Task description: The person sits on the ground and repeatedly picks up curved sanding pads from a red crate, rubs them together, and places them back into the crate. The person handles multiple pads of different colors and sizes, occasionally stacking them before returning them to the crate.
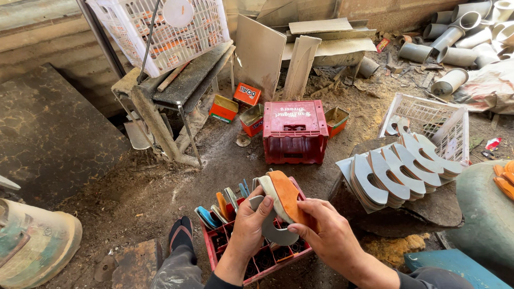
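Here, low in the middle of the head view, both hands meet over a small red crate [251, 270] with dividers that sits on the dirt floor just in front of the person's knees. The left hand [249, 230] comes up from below with its fingers curled shut around the left side of a grey curved cut-out piece [273, 231], thumb pressed on its face. The right hand [329, 235] closes from the other side, thumb and fingers pinching a tan-orange curved piece [286, 198] that lies against a pale one, the whole stack held together between the two hands. The stack stands roughly upright, its long axis running from lower left to upper right, arching over the right hand's thumb; the grey piece hangs lowest, between the palms, so both hands are touching it and neither is nearer. Directly under the hands, the crate holds more pieces standing on edge, blue and orange ones [219, 208] at its far left corner. To the right, well apart from the hands, a fanned pile of grey curved pieces [396, 174] rests on a dark slab, with a white plastic basket [428, 115] behind it. Farther ahead sits a larger red crate [295, 131], upside down.
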